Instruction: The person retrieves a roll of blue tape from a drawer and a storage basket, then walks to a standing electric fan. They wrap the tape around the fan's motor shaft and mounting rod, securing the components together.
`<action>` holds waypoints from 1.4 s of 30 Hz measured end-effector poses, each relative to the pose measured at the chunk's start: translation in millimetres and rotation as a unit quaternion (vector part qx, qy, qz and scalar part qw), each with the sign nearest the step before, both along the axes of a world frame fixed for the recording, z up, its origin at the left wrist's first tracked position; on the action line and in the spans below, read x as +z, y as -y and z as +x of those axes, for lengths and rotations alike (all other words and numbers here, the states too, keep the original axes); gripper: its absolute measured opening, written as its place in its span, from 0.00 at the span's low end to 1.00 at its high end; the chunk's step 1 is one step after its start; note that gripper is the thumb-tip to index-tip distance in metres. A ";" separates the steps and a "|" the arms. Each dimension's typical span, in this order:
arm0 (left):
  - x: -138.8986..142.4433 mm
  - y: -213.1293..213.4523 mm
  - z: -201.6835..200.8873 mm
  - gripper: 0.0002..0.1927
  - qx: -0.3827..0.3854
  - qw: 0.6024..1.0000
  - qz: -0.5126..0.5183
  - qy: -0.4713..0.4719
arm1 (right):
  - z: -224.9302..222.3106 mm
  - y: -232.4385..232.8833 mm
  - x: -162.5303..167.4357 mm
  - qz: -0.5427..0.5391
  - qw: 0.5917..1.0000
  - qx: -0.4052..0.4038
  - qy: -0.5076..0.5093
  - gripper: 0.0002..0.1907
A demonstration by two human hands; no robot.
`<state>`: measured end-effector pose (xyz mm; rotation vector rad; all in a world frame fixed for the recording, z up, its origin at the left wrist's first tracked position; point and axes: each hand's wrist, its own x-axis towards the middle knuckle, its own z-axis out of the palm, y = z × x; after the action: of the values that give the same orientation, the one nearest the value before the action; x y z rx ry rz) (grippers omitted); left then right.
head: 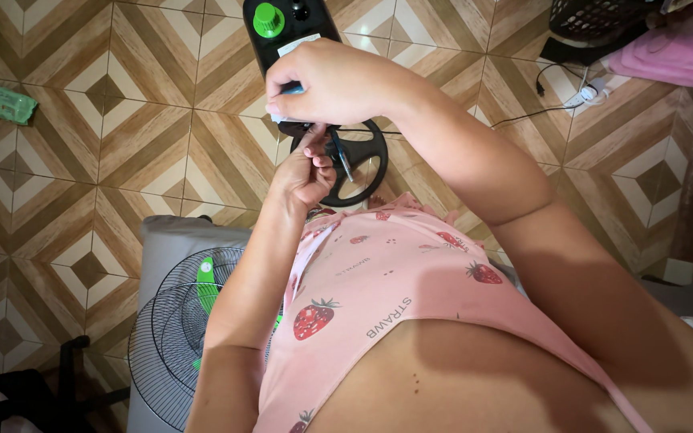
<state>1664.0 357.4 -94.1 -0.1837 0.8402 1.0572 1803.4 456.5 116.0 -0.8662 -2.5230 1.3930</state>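
Left hand (308,170) — pinching small dark part; right hand (326,80) — closed on screwdriver (340,154) | fan base (292,32)

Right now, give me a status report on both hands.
Right hand gripping a screwdriver. Left hand pinching at its tip, over black ring part. Fan control housing behind. Nothing blocking.

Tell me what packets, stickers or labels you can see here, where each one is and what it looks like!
Green packet: on the tiled floor at the far left edge, flat, soft and rectangular, light green with small markings.
White label: on the black fan base, just above the right hand, a small white rectangle partly hidden by the fingers.
No screens or signs show.
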 end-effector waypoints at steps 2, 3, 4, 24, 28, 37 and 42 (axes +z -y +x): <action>-6.7 1.1 -0.6 0.08 0.004 1.000 0.015 0.005 | -5.1 1.3 -0.3 0.040 0.998 0.033 -0.018 0.12; -10.4 1.8 -1.1 0.07 0.006 1.000 0.023 0.007 | -8.0 2.0 -0.9 0.060 0.997 0.049 -0.026 0.12; -14.1 2.7 -1.4 0.08 0.012 0.999 0.027 0.022 | -10.7 2.5 -1.7 0.066 0.996 0.053 -0.026 0.12; 26.5 26.2 19.6 0.13 0.137 0.987 0.074 -0.041 | -50.6 1.2 -24.9 0.153 0.983 0.093 0.042 0.07; 35.4 25.6 23.4 0.14 0.093 0.989 0.088 -0.067 | -70.3 6.1 -30.7 0.207 0.970 0.109 0.057 0.07; 15.5 12.7 23.0 0.13 0.108 0.988 0.098 -0.046 | -49.2 -17.8 -4.2 0.150 0.980 0.108 0.072 0.10; 8.7 6.0 16.5 0.14 0.123 0.988 0.093 0.013 | -30.2 -16.8 11.3 0.088 0.992 0.040 0.087 0.12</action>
<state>1680.5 351.5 -85.5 -0.1453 0.7013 1.3550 1773.1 473.3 127.3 -0.8982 -2.7884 1.1377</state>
